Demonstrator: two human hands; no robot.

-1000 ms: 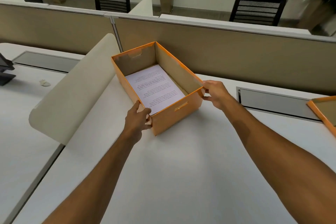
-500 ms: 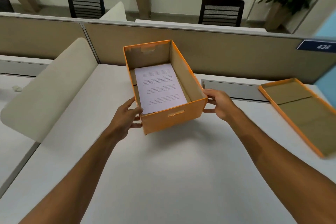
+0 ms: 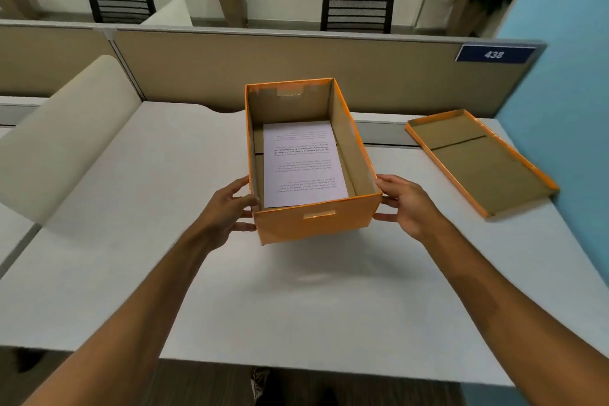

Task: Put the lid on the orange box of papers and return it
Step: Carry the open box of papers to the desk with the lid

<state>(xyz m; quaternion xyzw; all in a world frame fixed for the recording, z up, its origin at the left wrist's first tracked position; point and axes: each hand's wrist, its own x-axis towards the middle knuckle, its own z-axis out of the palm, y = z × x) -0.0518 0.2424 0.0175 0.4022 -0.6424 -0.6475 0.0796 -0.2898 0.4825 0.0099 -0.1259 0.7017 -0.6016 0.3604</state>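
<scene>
Orange box gripped by left hand, right hand.

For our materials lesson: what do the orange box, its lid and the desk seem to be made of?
Orange box: apparently cardboard, glossy orange outside, since its inner walls are bare brown board. Lid: seemingly the same, brown matte inside with an orange rim. Desk: smooth matte pale surface, possibly laminate; unclear.

Orange box glossy card outside, matt brown inside; desk matt.
</scene>
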